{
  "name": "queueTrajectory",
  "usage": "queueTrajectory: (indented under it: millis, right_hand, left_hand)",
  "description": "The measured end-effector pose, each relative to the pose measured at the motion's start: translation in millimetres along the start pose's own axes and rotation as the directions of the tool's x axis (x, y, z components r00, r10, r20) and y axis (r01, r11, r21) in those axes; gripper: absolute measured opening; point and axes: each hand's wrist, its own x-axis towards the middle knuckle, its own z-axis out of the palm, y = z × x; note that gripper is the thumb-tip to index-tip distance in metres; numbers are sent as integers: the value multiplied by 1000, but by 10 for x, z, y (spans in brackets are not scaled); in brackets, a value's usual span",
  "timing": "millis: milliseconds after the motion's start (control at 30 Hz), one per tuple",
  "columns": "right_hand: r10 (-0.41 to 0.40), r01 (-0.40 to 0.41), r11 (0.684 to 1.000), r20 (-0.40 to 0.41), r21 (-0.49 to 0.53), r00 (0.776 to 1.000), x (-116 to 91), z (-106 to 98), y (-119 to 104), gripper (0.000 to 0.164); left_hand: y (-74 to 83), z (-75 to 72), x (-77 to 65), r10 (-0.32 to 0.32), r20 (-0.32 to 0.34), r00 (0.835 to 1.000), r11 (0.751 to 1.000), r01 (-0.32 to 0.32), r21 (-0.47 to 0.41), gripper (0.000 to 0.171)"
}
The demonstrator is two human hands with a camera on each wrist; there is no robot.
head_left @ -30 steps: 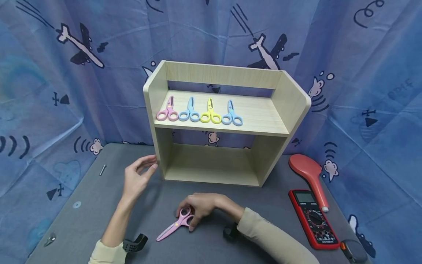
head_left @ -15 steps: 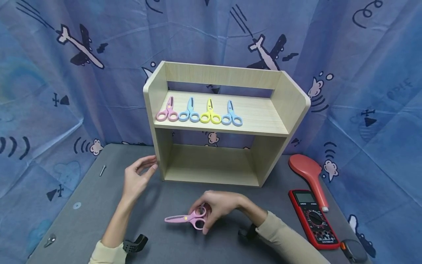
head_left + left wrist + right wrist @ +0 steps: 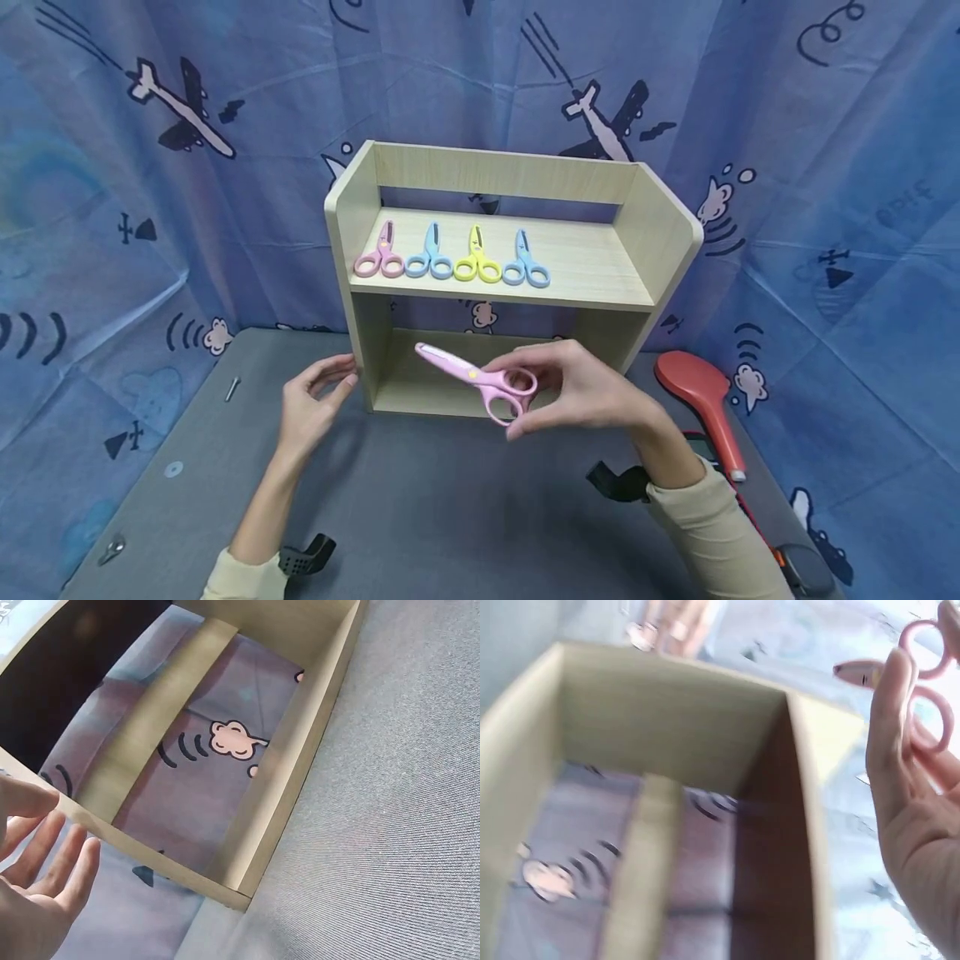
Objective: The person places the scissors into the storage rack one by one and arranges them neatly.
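Note:
Pink scissors [image 3: 480, 377] are pinched by the handle loops in my right hand [image 3: 581, 387], raised in front of the lower opening of a wooden shelf [image 3: 510, 292]. Their blades point up and to the left. My left hand [image 3: 313, 404] touches the outside of the shelf's left side panel with its fingertips, holding nothing. In the left wrist view the fingers [image 3: 64, 859] lie by the panel's edge. On the upper board, in a row from the left, lie pink scissors [image 3: 381, 252], blue scissors [image 3: 430, 253], yellow scissors [image 3: 477, 257] and more blue scissors [image 3: 526, 261].
To the right lies a red paddle-shaped tool [image 3: 697, 400], with a multimeter mostly hidden behind my right forearm. A dark tape measure [image 3: 808, 569] lies near the front right. A bolt [image 3: 233, 388], a washer [image 3: 173, 469] and a small metal piece [image 3: 112, 548] lie along the left edge.
My right hand has lifted the pink scissors off the table and carried them up and right to the shelf's front, turning the blades upward. The left hand has stayed at the side panel.

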Motion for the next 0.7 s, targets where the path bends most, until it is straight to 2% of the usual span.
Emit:
queueTrajectory:
  millis: [100, 167, 267, 367, 433, 500, 600, 700]
  right_hand:
    - [-17, 10, 998, -124, -54, 992, -25, -199, -131, 64]
    - [3, -25, 995, -219, -96, 976, -36, -332, -196, 64]
    - [70, -141, 976, -369, -167, 927, -33, -509, -256, 64]
    - [138, -282, 931, -491, -231, 860, 6, -653, -258, 65]
    - [173, -360, 896, -538, -262, 825, 49, -732, -212, 67]
    - [195, -420, 857, -565, -299, 801, 92, -801, -137, 69]
    - [219, -484, 803, -583, -348, 782, 152, -888, 19, 66]
    - [245, -525, 772, -595, -358, 766, 197, -941, 151, 62]
  left_hand:
    - [-4, 8, -5, -2, 0, 1000, 1000, 2, -4, 34]
    - [-8, 9, -6, -7, 0, 1000, 1000, 7, -3, 34]
    - [-11, 8, -6, -10, 1, 1000, 1000, 10, -5, 34]
    - [-14, 6, 0, -5, 2, 1000, 1000, 5, -8, 34]
    - [-14, 6, 5, 0, 3, 1000, 1000, 0, -9, 34]
    - [-15, 7, 10, 2, 3, 1000, 1000, -2, -10, 34]
    - [-22, 8, 15, 0, 2, 1000, 1000, 0, -8, 35]
    - [-22, 11, 10, -2, 2, 1000, 1000, 2, -9, 35]
